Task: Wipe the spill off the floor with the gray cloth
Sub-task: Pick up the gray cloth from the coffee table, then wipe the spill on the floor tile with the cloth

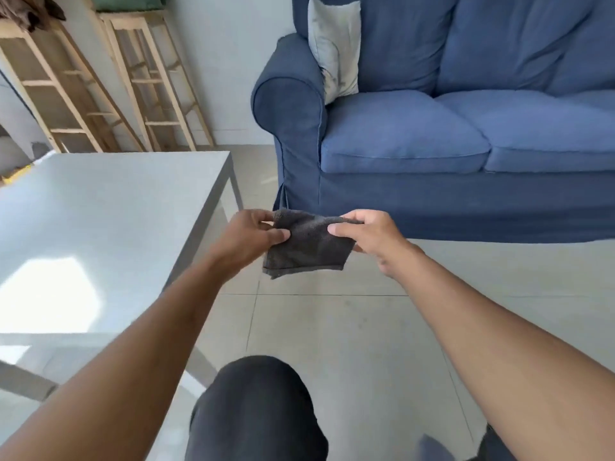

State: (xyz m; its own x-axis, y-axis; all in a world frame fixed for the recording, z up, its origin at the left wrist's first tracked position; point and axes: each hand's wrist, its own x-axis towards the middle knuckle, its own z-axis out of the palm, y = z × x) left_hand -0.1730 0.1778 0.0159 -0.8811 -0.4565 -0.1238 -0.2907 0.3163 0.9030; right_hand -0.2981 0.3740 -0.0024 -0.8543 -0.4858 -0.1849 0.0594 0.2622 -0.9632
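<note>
A dark gray cloth [309, 244] hangs folded in the air in front of me, above the pale tiled floor [332, 327]. My left hand [253, 234] pinches its upper left corner between thumb and fingers. My right hand [366, 234] grips its upper right edge. The cloth's lower part droops freely between the two hands. I see no distinct spill on the tiles in view; faint mottling shows on the tile below the cloth.
A gray table [100, 227] stands at my left, its corner close to my left hand. A blue sofa [432, 144] with a pale cushion [336, 44] fills the far right. Wooden shelf frames [100, 81] lean at the back left. My dark-clad knee [256, 410] is below.
</note>
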